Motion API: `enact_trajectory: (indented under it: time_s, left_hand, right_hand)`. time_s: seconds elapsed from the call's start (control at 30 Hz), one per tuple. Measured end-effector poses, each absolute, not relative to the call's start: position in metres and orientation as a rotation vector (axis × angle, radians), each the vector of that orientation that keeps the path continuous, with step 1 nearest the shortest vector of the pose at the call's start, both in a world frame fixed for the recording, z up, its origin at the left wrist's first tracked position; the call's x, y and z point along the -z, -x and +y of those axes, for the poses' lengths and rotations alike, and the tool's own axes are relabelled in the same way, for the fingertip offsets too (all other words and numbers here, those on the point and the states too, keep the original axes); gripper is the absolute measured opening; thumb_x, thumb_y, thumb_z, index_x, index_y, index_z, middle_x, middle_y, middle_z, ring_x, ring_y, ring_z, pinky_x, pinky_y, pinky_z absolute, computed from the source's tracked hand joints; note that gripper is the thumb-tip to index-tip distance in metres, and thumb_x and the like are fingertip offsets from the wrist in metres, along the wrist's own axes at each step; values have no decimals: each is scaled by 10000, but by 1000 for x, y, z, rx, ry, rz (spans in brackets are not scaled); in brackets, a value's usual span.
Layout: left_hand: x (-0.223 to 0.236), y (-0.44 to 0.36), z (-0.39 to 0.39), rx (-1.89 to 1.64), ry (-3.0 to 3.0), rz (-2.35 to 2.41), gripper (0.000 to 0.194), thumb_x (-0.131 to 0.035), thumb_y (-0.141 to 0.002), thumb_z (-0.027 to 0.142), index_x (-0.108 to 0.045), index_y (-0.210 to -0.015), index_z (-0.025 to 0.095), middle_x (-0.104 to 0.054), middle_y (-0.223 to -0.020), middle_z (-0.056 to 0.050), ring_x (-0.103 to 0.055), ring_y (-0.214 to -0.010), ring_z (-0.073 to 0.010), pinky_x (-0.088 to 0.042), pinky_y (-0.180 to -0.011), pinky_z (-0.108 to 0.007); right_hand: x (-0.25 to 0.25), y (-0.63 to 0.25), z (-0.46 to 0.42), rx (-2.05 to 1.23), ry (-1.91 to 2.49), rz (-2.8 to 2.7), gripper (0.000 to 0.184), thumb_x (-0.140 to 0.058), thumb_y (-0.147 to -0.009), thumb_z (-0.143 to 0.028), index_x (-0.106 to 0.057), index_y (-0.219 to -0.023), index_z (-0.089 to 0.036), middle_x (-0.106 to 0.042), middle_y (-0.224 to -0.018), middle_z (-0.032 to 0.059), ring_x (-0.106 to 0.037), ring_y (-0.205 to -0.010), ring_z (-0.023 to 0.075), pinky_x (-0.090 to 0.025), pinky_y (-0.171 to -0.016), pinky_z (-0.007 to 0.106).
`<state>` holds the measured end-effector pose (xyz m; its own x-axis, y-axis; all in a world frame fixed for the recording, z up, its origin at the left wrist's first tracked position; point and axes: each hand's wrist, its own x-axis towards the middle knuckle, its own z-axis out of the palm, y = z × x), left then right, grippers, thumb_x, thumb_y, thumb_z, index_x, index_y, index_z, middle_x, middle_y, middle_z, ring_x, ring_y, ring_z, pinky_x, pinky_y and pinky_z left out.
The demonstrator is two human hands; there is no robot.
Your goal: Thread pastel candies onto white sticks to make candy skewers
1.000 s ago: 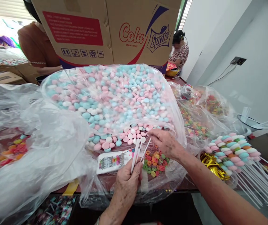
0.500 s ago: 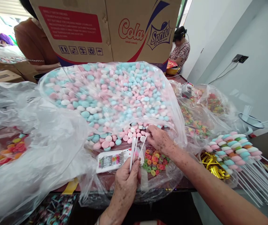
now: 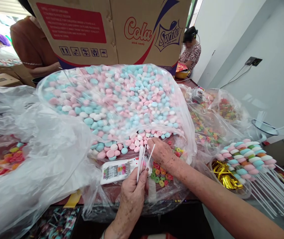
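My left hand [image 3: 133, 189] is closed around several thin white sticks [image 3: 141, 162], which point upward and fan apart slightly. My right hand [image 3: 163, 153] is by the tip of the rightmost stick, its fingers bent together; what they hold, if anything, is hidden. Just beyond the fingers, pink, white and blue marshmallows [image 3: 137, 142] spill from the mouth of a large clear plastic bag [image 3: 190, 132]. Below my right wrist lie small coloured gummy rings [image 3: 160, 174]. A white printed packet [image 3: 118, 171] rests left of the sticks, partly behind my left hand.
Finished marshmallow skewers [image 3: 250, 157] lie at the right beside gold ties [image 3: 224, 174]. A big cardboard box [image 3: 117, 33] stands behind the bag. Plastic sheeting [image 3: 44, 149] covers the left side, and bagged gummies [image 3: 206, 129] sit on the right. Two other people are beyond.
My right hand has moved slightly left and toward me, uncovering blue marshmallows behind it. My left hand still grips the sticks in nearly the same place. The view has shifted a little.
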<state>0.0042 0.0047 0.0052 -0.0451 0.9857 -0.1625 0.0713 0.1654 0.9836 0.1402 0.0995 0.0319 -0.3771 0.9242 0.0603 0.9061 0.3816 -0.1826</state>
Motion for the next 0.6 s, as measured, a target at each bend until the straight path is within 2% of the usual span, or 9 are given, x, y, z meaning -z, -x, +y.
enact_trajectory:
  time_s: [0.13, 0.23, 0.33, 0.43, 0.5, 0.6]
  left_hand:
    - [-5, -3, 5, -1058, -1131, 1375, 393, -549, -837, 551, -603, -734, 176, -472, -496, 36, -390, -424, -108, -302, -411, -213]
    - [-3, 0, 5, -1021, -1164, 1352, 373, -517, -877, 515, -580, -724, 181, -474, -519, 35, -410, -450, -114, -320, -439, -214]
    - [-2, 1, 6, -972, -1232, 1340, 339, -488, -905, 482, -599, -787, 184, -490, -546, 38, -416, -469, -118, -325, -459, -214]
    - [-2, 1, 7, -955, -1309, 1350, 334, -482, -910, 457, -586, -746, 185, -477, -539, 42, -417, -480, -119, -323, -475, -214]
    - [-2, 0, 8, -945, -1340, 1354, 331, -478, -908, 442, -584, -729, 184, -460, -526, 46, -415, -479, -119, -322, -483, -216]
    - [-4, -2, 8, -932, -1358, 1361, 317, -472, -906, 432, -608, -768, 181, -450, -523, 48, -408, -482, -123, -324, -494, -222]
  right_hand:
    - [-31, -140, 104, -295, 1627, -2376, 238, -440, -835, -20, -590, -938, -173, -648, -1017, 113, -582, -955, 221, -455, -811, 295]
    - [-32, -152, 108, -381, 1661, -2232, 160, -460, -835, -97, -571, -922, -173, -662, -886, 64, -606, -822, 189, -475, -724, 284]
    - [-34, -170, 107, -829, 1542, -1790, 99, -501, -840, -230, -557, -903, -179, -655, -802, 18, -609, -711, 159, -486, -640, 269]
    - [-40, -182, 100, -1363, 1234, -1163, 151, -661, -724, -277, -595, -823, -186, -670, -806, 2, -622, -721, 156, -505, -662, 278]
    - [-44, -184, 95, -1507, 1138, -976, 184, -722, -659, -261, -635, -802, -185, -692, -821, 8, -632, -746, 163, -512, -679, 286]
    - [-47, -185, 92, -1571, 1088, -903, 196, -743, -643, -240, -678, -815, -174, -719, -864, 29, -640, -774, 163, -512, -677, 272]
